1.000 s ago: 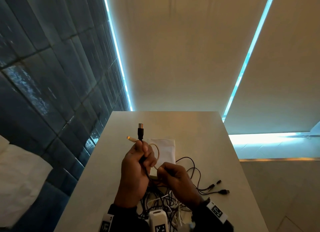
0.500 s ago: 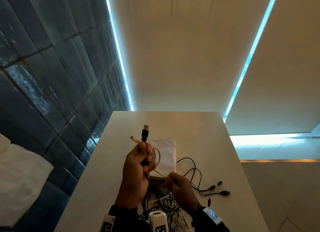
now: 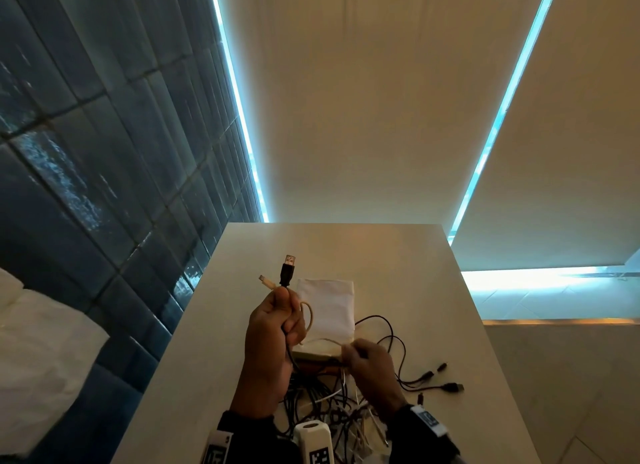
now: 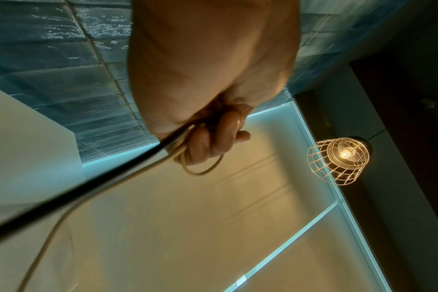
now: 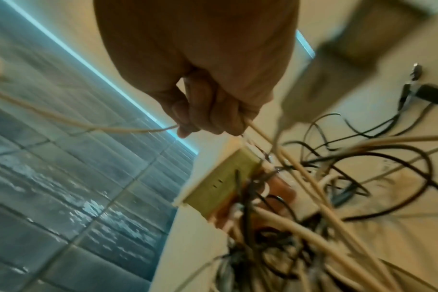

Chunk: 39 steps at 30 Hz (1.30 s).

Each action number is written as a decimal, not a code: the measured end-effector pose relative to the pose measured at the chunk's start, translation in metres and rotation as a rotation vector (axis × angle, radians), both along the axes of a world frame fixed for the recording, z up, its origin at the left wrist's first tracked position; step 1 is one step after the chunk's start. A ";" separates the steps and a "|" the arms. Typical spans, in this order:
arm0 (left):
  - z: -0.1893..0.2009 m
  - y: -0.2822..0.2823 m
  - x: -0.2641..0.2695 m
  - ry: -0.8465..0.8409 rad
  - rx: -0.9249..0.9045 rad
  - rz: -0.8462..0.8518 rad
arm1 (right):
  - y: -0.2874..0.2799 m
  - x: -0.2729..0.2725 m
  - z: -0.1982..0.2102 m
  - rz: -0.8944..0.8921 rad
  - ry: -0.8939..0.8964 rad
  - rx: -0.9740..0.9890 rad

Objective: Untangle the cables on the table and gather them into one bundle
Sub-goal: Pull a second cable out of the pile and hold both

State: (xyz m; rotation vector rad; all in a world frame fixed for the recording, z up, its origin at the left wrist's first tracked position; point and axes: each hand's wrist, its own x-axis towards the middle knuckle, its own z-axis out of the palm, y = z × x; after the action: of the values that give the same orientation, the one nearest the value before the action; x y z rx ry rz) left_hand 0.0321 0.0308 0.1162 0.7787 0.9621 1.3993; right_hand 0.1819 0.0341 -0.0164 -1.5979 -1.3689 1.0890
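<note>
My left hand (image 3: 273, 328) is raised above the table and grips a black cable (image 3: 287, 276) and a white cable (image 3: 267, 283), their plugs sticking up past the fist. The white cable (image 4: 203, 171) loops round the fingers (image 4: 213, 142) beside the black cable (image 4: 88, 189). My right hand (image 3: 367, 363) pinches the same white cable (image 5: 128, 129) lower down, to the right of the left hand. Beneath both hands lies a tangle of black and white cables (image 3: 332, 408) on the table (image 3: 381, 255).
A white cloth pouch (image 3: 329, 307) lies on a flat box (image 5: 220, 183) just beyond the hands. Loose black plugs (image 3: 450, 387) trail to the right. A dark tiled wall (image 3: 104, 151) runs along the table's left edge. A caged lamp (image 4: 338, 160) hangs overhead.
The left hand lifted the two plugs slightly and shifted right. The right hand slid right and downward along the white cable, drawing it out from the left fist.
</note>
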 end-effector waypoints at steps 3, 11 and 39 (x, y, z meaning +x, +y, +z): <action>-0.001 0.001 0.001 0.046 -0.031 0.049 | 0.002 -0.004 0.042 -0.039 0.214 0.064; 0.003 -0.002 0.005 0.011 -0.079 0.116 | -0.020 -0.022 0.124 0.236 0.568 0.202; 0.013 -0.009 -0.006 -0.234 0.014 0.003 | -0.020 -0.009 -0.003 0.286 0.233 0.087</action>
State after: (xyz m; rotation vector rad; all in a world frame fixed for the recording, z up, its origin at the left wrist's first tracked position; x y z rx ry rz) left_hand 0.0265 0.0221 0.1296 0.6080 0.7729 1.4651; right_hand 0.1733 0.0140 -0.0197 -1.1942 -1.4916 1.3191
